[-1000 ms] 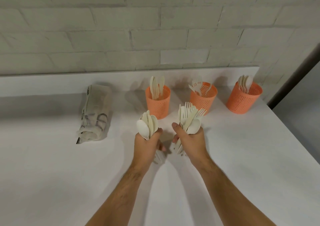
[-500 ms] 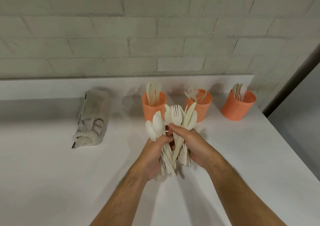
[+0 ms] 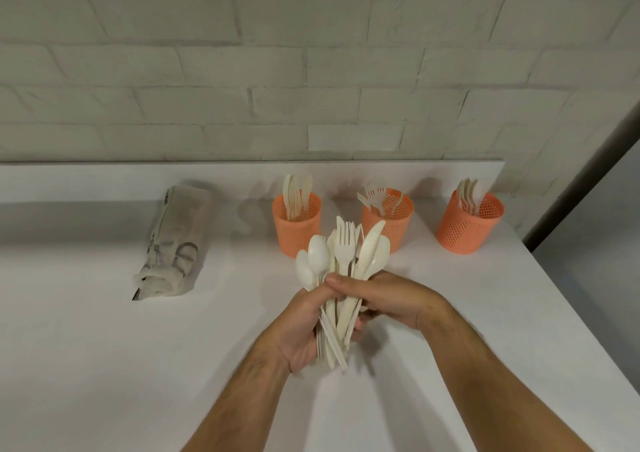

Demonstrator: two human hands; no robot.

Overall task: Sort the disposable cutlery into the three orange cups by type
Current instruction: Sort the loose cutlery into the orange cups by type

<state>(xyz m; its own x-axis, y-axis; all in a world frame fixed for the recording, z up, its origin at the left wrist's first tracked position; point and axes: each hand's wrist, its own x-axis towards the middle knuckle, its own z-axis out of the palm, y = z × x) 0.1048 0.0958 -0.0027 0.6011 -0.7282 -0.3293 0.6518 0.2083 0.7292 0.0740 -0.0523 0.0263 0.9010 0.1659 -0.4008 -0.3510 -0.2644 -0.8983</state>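
Both forearms reach in from the lower edge and meet above the white table [image 3: 104, 365], where the two hands share one grip on a mixed bundle of cream-coloured disposable plastic cutlery [image 3: 341, 271]. The left hand [image 3: 304, 327] cups the handles from below and the side, fingers curled round them; the right hand [image 3: 388, 297] lies across the top, its thumb pressed over the stems. Spoon bowls, fork tines and knife blades fan upward out of the grip, while the handle ends stick out beneath it. Just beyond the grip stand three perforated orange plastic cups: the left cup [image 3: 297, 231] with knives, the middle cup [image 3: 393, 221] with forks, the right cup [image 3: 467, 226], off to the right, with spoons. Well to the left of the grip lies a crumpled clear plastic wrapper [image 3: 173, 247].
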